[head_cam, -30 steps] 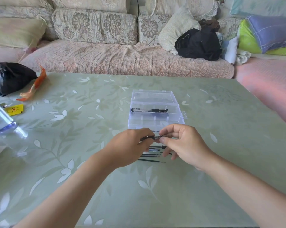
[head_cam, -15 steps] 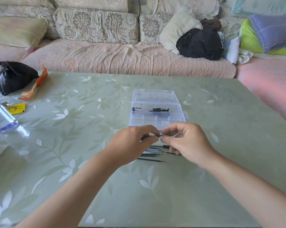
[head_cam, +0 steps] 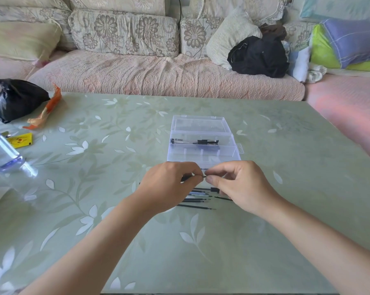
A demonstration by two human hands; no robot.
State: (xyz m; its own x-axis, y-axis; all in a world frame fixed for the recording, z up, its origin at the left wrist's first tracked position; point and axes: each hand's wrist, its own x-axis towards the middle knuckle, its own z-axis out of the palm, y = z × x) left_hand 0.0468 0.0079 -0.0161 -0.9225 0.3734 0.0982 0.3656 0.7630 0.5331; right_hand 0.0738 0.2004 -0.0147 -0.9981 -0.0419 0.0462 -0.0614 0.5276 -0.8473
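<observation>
Black refill (head_cam: 186, 178) pinched by left hand (head_cam: 169, 186), right hand (head_cam: 240, 188), near box (head_cam: 203, 155) edge

Your table (head_cam: 265, 231) wears a smooth, glossy cover w/ leaf print that catches the glare. The box (head_cam: 199, 124) is clear, hard, shiny plastic. The refill (head_cam: 187, 178) you pinch and the loose refills (head_cam: 195, 206) look like thin black plastic. Behind: sofa (head_cam: 158, 75) in quilted matt cloth, black bag (head_cam: 18, 99) of crinkled glossy plastic, bottle (head_cam: 3, 154) of clear plastic.
</observation>
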